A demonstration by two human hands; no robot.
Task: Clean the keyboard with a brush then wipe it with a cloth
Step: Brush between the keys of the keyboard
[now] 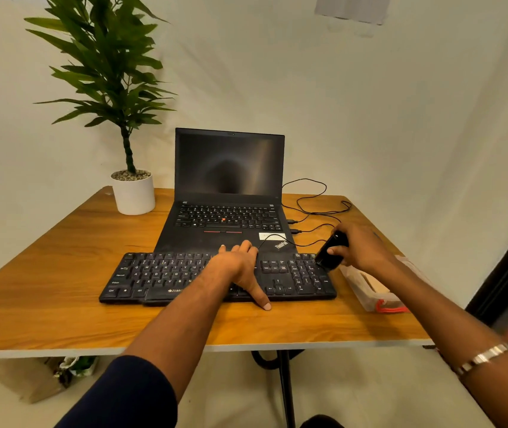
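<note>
- The keyboard [184, 278] runs left to right, crosswise before both hands.
- The left hand [237, 267] lies flat on its middle, steadying.
- The right hand [361, 248] grips what seems the brush [330, 251] at the right end, nearest the number pad.

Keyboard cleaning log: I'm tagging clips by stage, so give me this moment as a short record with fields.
stage: brushing, cloth wipe not yet done
keyboard: black, flat on the wooden table, in front of the open laptop
left hand: laid flat on the keyboard, thumb over its front edge
right hand: grips a black brush at the keyboard's right end
cloth: none identifiable
beside keyboard: clear plastic box to the right
</note>
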